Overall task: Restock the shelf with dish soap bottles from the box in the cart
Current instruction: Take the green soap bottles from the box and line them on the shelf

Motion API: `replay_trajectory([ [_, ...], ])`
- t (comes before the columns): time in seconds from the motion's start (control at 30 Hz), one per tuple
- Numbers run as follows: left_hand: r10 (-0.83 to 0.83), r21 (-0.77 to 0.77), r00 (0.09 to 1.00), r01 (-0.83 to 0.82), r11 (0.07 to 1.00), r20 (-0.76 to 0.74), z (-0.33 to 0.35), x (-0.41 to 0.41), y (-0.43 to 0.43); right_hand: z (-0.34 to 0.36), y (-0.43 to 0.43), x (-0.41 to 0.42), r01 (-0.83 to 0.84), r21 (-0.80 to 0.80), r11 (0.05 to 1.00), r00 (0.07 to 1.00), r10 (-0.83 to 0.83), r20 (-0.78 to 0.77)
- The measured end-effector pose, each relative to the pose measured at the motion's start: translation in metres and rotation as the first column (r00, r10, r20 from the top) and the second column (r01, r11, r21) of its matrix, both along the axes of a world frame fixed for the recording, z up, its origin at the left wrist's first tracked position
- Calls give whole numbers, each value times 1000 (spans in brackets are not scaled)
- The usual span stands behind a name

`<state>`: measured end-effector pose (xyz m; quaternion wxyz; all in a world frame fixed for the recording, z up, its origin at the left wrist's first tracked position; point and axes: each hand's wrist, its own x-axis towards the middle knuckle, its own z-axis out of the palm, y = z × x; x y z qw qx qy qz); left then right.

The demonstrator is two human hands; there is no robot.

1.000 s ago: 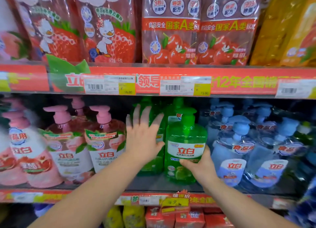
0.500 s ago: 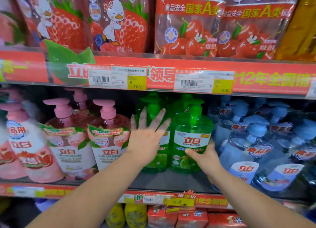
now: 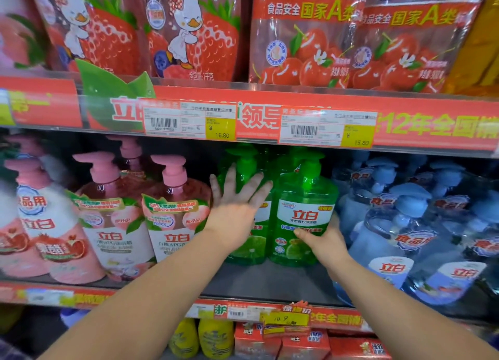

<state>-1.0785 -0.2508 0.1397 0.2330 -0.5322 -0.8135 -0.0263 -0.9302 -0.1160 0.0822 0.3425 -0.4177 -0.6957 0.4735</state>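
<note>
The right hand (image 3: pixel 325 244) grips the lower side of a green translucent plastic pump bottle (image 3: pixel 303 211) standing upright on the grey shelf (image 3: pixel 270 281). The left hand (image 3: pixel 235 211), fingers spread flat, presses against the neighbouring green bottle (image 3: pixel 249 249).

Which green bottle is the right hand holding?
The front green bottle with the full white label, beside the blue bottles. The right hand grips its lower side; the left hand covers its neighbour.
</note>
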Motion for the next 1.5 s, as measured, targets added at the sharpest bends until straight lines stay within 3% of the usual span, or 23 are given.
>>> replay_trajectory([
  [0.2,19,-16,1000,-19,1000,9,-1,-1,2,4,2,-1,-11,-41,999,999,13,39],
  [0.37,37,-7,999,-38,999,-19,4,2,-2,18,-7,1,-11,-63,998,984,22,179],
  [0.53,-20,-22,999,19,1000,-38,11,23,-17,33,-36,18,-69,213,975,945,-4,327],
  [0.6,-130,22,990,131,991,-52,7,37,-29,38,-48,30,-156,336,929,874,-29,485],
  [0.67,-234,-37,972,233,972,-24,-6,44,-39,41,-59,42,-317,437,842,730,-78,679],
  [0.73,-246,-137,966,255,957,80,-22,50,-48,41,-71,53,-469,446,762,572,-123,811],
  [0.8,-217,-190,968,238,953,125,-34,55,-57,38,-83,65,-537,410,738,475,-138,869],
  [0.97,-276,-226,948,306,925,156,-55,79,-70,16,-117,103,-442,329,835,452,-110,885],
  [1.17,-366,-255,907,412,875,208,-77,137,-76,-3,-146,167,-327,245,913,311,-140,940],
  [1.5,-495,-286,826,559,778,270,-86,254,-94,-14,-203,308,-96,292,951,306,-251,918],
])
